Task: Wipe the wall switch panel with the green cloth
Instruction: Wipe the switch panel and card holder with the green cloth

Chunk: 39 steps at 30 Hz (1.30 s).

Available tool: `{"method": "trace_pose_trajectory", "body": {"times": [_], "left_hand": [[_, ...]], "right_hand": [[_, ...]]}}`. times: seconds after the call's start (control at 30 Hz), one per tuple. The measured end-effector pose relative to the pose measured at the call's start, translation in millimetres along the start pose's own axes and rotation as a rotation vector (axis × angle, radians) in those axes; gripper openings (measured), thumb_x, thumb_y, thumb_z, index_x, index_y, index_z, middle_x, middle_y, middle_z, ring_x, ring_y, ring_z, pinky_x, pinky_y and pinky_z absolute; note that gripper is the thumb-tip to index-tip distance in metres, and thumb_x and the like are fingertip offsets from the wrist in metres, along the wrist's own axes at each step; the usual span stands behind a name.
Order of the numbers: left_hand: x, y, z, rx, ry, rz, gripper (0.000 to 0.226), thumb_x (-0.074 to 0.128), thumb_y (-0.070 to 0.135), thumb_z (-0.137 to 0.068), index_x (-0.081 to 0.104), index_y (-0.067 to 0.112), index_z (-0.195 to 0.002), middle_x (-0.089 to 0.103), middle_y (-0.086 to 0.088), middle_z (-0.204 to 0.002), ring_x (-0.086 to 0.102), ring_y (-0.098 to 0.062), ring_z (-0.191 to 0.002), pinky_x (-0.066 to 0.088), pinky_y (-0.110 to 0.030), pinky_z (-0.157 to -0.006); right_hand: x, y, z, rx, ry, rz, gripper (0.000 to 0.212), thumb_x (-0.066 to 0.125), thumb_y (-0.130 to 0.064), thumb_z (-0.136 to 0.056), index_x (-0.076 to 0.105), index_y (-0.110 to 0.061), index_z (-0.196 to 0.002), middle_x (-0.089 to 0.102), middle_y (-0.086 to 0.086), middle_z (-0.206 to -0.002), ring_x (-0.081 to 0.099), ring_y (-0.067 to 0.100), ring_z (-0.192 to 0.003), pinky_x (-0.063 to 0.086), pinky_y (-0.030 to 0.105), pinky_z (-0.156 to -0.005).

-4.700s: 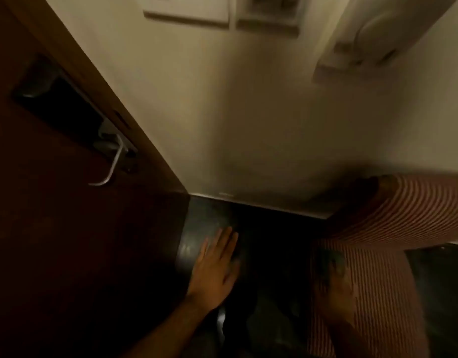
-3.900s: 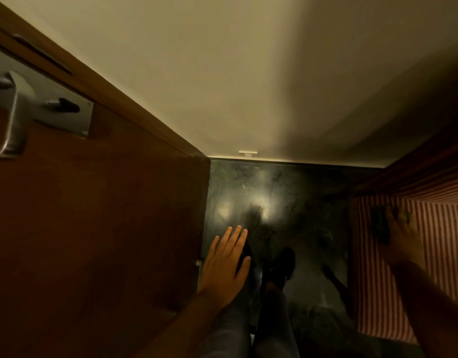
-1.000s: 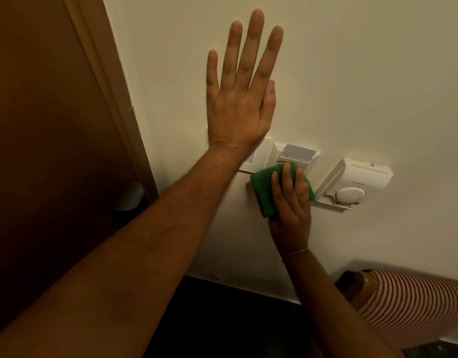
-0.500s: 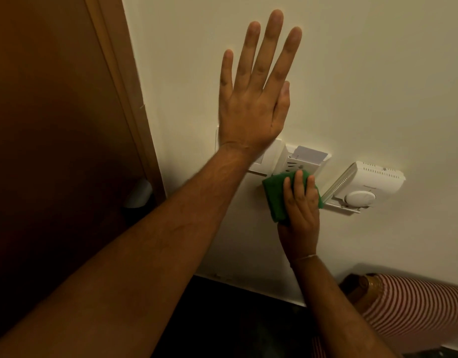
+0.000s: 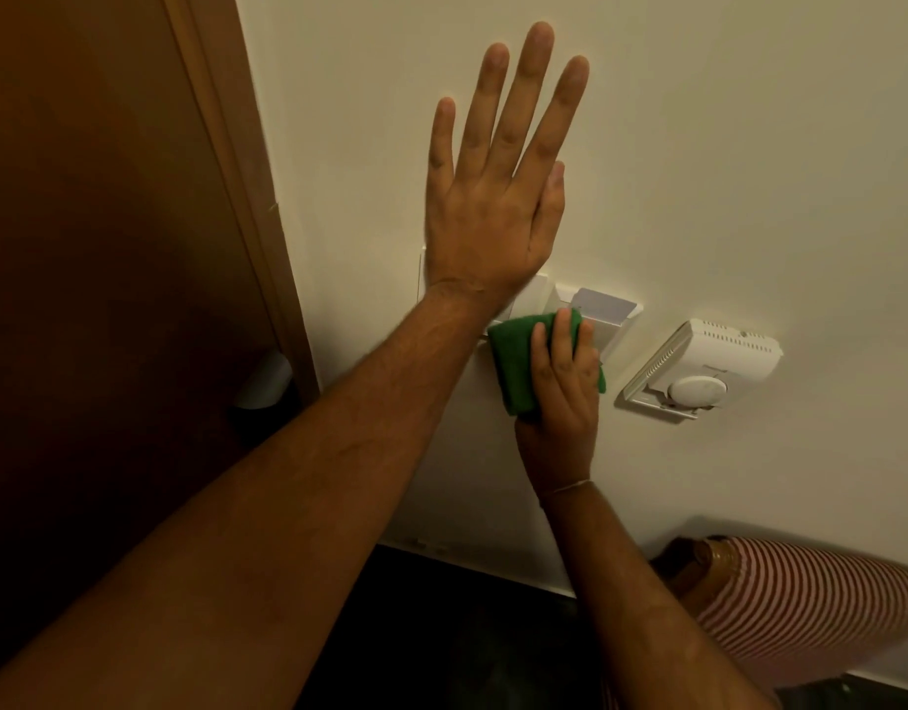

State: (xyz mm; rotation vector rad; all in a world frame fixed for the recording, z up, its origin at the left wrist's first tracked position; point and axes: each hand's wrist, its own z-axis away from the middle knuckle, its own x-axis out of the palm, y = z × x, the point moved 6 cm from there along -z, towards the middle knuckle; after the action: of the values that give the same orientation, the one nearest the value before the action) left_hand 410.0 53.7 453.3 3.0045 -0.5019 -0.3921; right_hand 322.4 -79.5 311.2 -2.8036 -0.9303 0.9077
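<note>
1. Head cam: R hand (image 5: pixel 562 397) presses the green cloth (image 5: pixel 513 366) flat vs the wall (image 5: pixel 749 146). Its fingers (image 5: pixel 562 335) lie extended over the cloth, not curled into a fist; cloth is pinned between palm and wall, bunched, green showing to the L of the hand.
2. L hand (image 5: pixel 493 207) is spread wide, holding nothing, palm toward the wall just above the panel. Cannot tell if it actually touches the wall.
3. Wall switch panel (image 5: pixel 531 299): white, sits directly under the L wrist, which hides most of it. Only its R portion shows.
4. Key relation: the panel lies up and to the L of the R fingertips, just beside the cloth's top edge. Cloth touches or overlaps the panel's lower R corner. Its long axis can't be judged while covered. R hand is the working one; L hand is nearer but blocks the face.
5. My call: next stroke needs to go up-left across the panel, and the L wrist likely has to clear first.
6. Counts: 1 cloth, 1 switch panel, 1 card-slot unit (image 5: pixel 603 312) touching its R side, 1 thermostat (image 5: pixel 703 371) further R, 2 hands.
7. Also in view: wooden door (image 5: pixel 109 299) at L, striped cushion (image 5: pixel 800 607) at bottom R.
</note>
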Motion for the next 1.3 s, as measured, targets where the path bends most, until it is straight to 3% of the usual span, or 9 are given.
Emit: {"method": "trace_pose_trajectory", "body": {"times": [0.1,0.17,0.53,0.67,0.77,0.9,1.07,1.2,1.3], "left_hand": [[1,-2,0,-0.015,-0.003,0.01,0.076,0.036,0.035,-0.116,-0.012,0.036,-0.174,0.014,-0.008,-0.184,-0.016,-0.018,-0.171,0.005,-0.06,-0.14],[1,-2,0,-0.022,-0.006,0.012,0.074,0.033,0.036,-0.117,-0.013,0.035,-0.174,0.02,-0.011,-0.18,-0.017,-0.017,-0.17,0.004,-0.059,-0.14],[-3,1,1,-0.017,-0.048,-0.009,0.07,0.028,0.036,-0.118,-0.014,0.034,-0.174,0.015,-0.009,-0.182,-0.019,-0.019,-0.17,0.006,-0.059,-0.139],[-4,1,1,-0.004,-0.051,-0.013,0.068,0.023,0.036,-0.118,-0.015,0.034,-0.174,-0.013,0.003,-0.186,-0.019,-0.018,-0.17,0.004,-0.058,-0.14],[-5,3,1,-0.01,-0.052,-0.002,0.066,0.022,0.036,-0.118,-0.013,0.034,-0.174,0.004,-0.003,-0.189,-0.019,-0.018,-0.17,0.008,-0.06,-0.14],[-4,-1,2,-0.066,-0.067,-0.031,0.076,0.036,0.033,-0.117,-0.017,0.035,-0.172,0.016,-0.01,-0.181,-0.018,-0.019,-0.168,0.013,-0.063,-0.138],[-8,5,0,-0.037,-0.075,-0.06,0.085,0.045,0.032,-0.114,-0.02,0.034,-0.17,0.018,-0.009,-0.179,0.01,-0.028,-0.175,0.018,-0.064,-0.137],[-8,2,1,-0.048,-0.082,-0.065,0.078,0.037,0.034,-0.117,-0.019,0.035,-0.17,0.017,-0.01,-0.18,-0.017,-0.023,-0.17,0.012,-0.062,-0.139],[-9,3,1,-0.038,-0.072,-0.067,0.066,0.022,0.037,-0.119,-0.017,0.033,-0.172,0.017,-0.01,-0.179,-0.02,-0.019,-0.168,0.009,-0.06,-0.139]], "right_hand": [[3,-6,-6,-0.004,0.017,0.002,0.044,0.032,-0.019,-0.117,0.045,0.0,-0.154,0.035,0.015,-0.167,0.005,0.021,-0.167,0.009,0.041,-0.137],[8,-5,5,-0.01,-0.027,0.025,0.041,0.038,-0.014,-0.115,0.044,0.0,-0.153,0.038,0.02,-0.166,0.003,0.021,-0.167,0.008,0.041,-0.137],[16,-17,-11,0.002,0.034,-0.037,0.046,0.047,-0.022,-0.114,0.042,-0.002,-0.154,0.028,0.007,-0.168,0.006,0.022,-0.167,0.013,0.046,-0.136],[2,5,2,0.089,0.083,-0.02,0.047,0.042,-0.025,-0.116,0.036,-0.004,-0.158,0.013,0.001,-0.176,0.004,0.023,-0.167,0.015,0.048,-0.135],[-8,19,7,0.197,0.156,-0.018,0.05,0.045,-0.021,-0.115,0.034,-0.003,-0.16,0.005,-0.008,-0.178,0.003,0.025,-0.167,0.012,0.047,-0.136],[9,0,-3,0.149,0.13,0.007,0.047,0.042,-0.019,-0.114,0.034,-0.007,-0.159,0.005,-0.008,-0.177,-0.002,0.022,-0.167,0.007,0.051,-0.135],[23,-16,-8,0.046,0.083,0.077,0.043,0.036,-0.02,-0.116,0.038,-0.006,-0.157,0.029,0.006,-0.168,0.0,0.02,-0.167,0.006,0.044,-0.136],[-2,14,3,0.114,0.121,0.024,0.048,0.041,-0.019,-0.115,0.032,-0.004,-0.16,0.009,-0.003,-0.176,0.0,0.022,-0.167,0.01,0.046,-0.136],[-13,25,5,0.208,0.191,0.026,0.047,0.039,-0.024,-0.116,0.036,-0.001,-0.158,0.004,-0.008,-0.177,0.0,0.022,-0.167,0.01,0.049,-0.135]]}}
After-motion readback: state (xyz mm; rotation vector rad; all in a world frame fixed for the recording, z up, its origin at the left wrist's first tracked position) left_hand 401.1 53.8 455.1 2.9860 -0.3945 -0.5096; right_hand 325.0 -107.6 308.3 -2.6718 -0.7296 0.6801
